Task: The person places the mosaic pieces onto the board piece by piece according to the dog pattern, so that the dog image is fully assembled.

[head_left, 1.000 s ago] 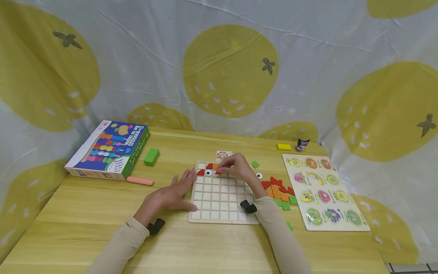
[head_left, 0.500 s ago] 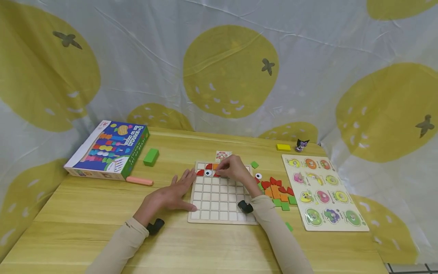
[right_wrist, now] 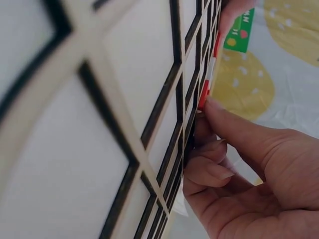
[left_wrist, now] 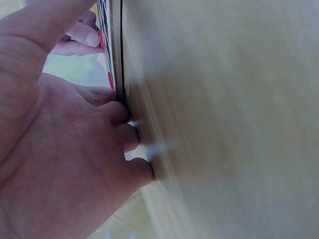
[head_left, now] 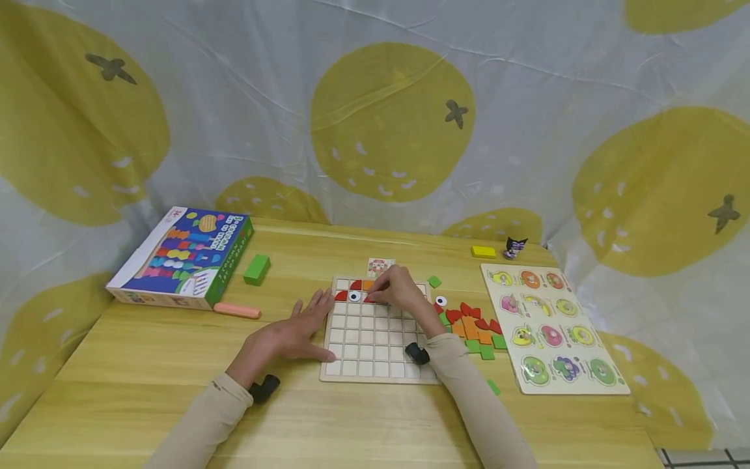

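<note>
Curtain: white with yellow fruit, hanging beyond my left fingers and right fingers.
Surface: wood-grained, beneath my fingers.
Fruit puzzle: flat, well to the right of my right fingers.
Box: beyond and left of my left fingers.
Grid board: flat between my two sets of fingers, reaching towards me.
Left fingers: straight and spread, resting along the board's left edge.
Right fingers: curled, pinching a red tile.
Loose tiles: red, orange and green, right of my right fingers and nearer me.
Pink stick: left of my left fingers, beside the box.
Green block: beyond my left fingers, off to their left.
Picture card: just beyond my right fingers.
Eye tile: in the grid, just left of my right fingers.
Red tile: at my right fingertips, second row from the far edge; whether fully seated, I cannot tell.
</note>
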The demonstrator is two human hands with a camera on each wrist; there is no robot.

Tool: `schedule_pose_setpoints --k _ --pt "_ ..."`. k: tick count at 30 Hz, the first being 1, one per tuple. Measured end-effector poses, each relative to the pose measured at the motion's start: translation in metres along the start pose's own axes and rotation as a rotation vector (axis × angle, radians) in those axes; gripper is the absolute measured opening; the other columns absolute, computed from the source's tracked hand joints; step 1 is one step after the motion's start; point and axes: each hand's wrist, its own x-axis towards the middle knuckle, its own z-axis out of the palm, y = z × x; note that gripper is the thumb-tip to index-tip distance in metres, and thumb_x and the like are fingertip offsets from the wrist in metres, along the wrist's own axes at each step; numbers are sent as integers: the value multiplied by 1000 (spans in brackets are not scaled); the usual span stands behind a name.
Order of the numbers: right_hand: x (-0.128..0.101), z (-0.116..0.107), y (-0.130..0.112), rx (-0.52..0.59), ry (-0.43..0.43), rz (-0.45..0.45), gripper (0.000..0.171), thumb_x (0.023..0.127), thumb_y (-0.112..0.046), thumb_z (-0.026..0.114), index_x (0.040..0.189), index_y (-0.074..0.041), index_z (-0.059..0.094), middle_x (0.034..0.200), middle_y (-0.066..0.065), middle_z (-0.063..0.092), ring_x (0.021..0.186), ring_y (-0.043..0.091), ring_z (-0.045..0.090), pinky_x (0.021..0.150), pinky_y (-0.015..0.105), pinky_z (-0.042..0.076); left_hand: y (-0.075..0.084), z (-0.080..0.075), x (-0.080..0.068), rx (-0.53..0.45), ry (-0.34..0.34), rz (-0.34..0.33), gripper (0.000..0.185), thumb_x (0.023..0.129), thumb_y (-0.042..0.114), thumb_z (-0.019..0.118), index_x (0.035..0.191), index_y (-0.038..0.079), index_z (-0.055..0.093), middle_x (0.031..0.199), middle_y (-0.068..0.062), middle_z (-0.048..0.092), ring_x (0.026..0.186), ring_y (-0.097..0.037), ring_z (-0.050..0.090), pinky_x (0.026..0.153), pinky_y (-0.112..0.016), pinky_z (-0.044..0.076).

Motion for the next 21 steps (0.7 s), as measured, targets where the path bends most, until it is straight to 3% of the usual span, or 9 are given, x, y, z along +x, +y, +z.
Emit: schedule_pose_setpoints --k 7,13,21 --pt "-6 -11 0 31 66 -18 5 90 -11 89 90 -7 87 87 2 79 74 12 68 66 25 56 -3 1 1 -6 7 6 117 95 38 85 170 -6 6 180 -22 -8 166 -42 -11 131 -65 -6" --pt "-28 -52 6 45 95 -109 14 94 -15 86 103 -4 85 92 3 79 80 17 69 71 29 56 -1 1 1 -10 8 16 118 94 36 85 169 -7 5 179 -23 -8 165 -43 -11 131 -65 -6" --pt "-61 -96 41 20 124 -70 22 96 -7 83 116 0 82 95 7 78 83 22 68 72 26 56 1 1 1 -13 9 4 118 94 36 85 170 -6 5 179 -23 -8 166 -42 -11 131 -64 -6"
